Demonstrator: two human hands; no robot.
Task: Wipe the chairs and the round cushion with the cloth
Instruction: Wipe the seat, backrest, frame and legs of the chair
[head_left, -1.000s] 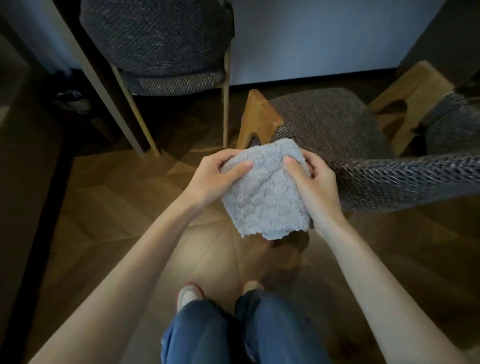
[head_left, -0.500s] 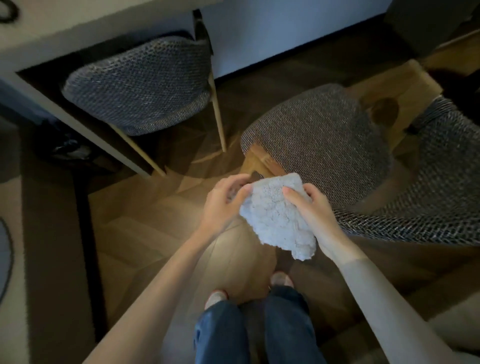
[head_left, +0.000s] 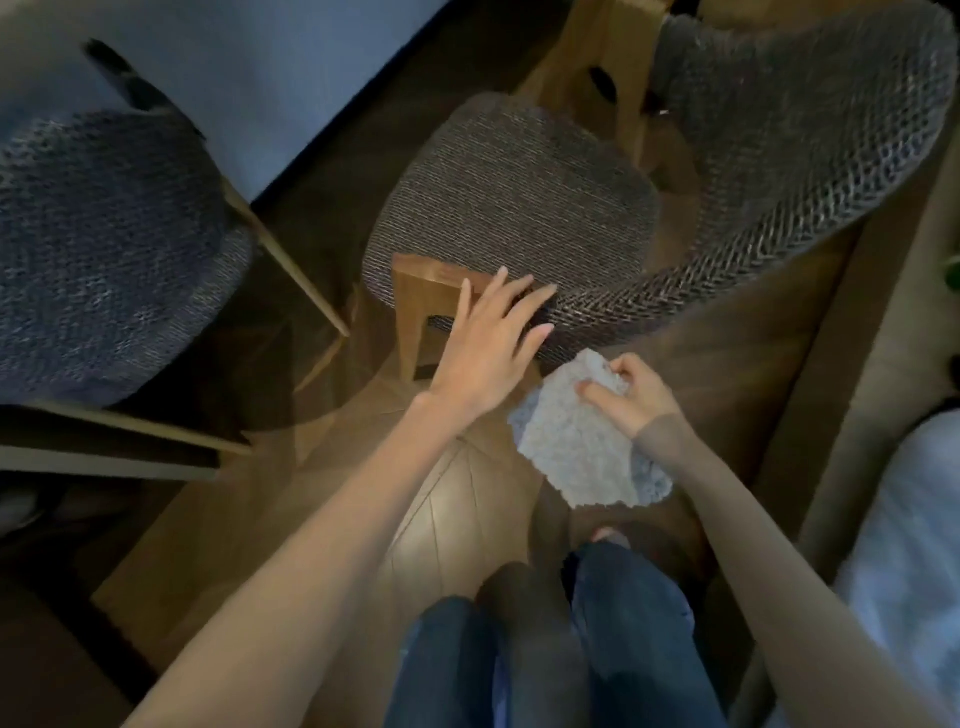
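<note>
A grey woven chair with wooden legs stands in front of me, its curved backrest sweeping round to the right. My left hand is open with fingers spread, reaching over the near end of the backrest beside a wooden leg. My right hand grips a fluffy light grey cloth, which hangs below it over the floor, apart from the chair. A second dark woven chair sits at the left, tucked under a table.
A pale table edge runs along the lower left. A white wall rises behind the chairs. The floor is wooden herringbone. My jeans-clad legs are at the bottom. Something white lies at the right edge.
My left hand has let go of the cloth and reached forward to the chair's backrest. The cloth stays in my right hand alone. The view has tilted and moved closer to the chair.
</note>
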